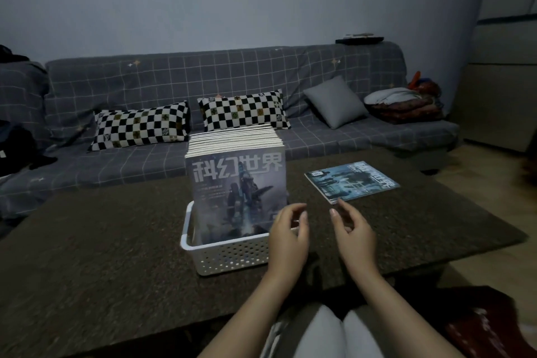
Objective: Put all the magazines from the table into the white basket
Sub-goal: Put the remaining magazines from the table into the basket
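A white perforated basket (226, 256) stands in the middle of the dark table (101, 241). Several magazines (236, 180) stand upright in it, packed front to back, the nearest cover facing me. On the table to the right lies a small flat stack of magazines (353, 180) with a blue cover on top. My left hand (289, 237) hovers at the basket's right front corner, fingers apart, holding nothing. My right hand (353, 237) hangs just right of it, fingers apart and empty, its fingertips near the flat stack's front corner.
A grey checked sofa (232, 75) runs behind the table, with two chequered pillows (142, 125), a grey cushion (335, 102) and folded blankets (404, 104). My knees (328, 334) sit below the table's near edge. A wooden floor (479, 183) shows at the right.
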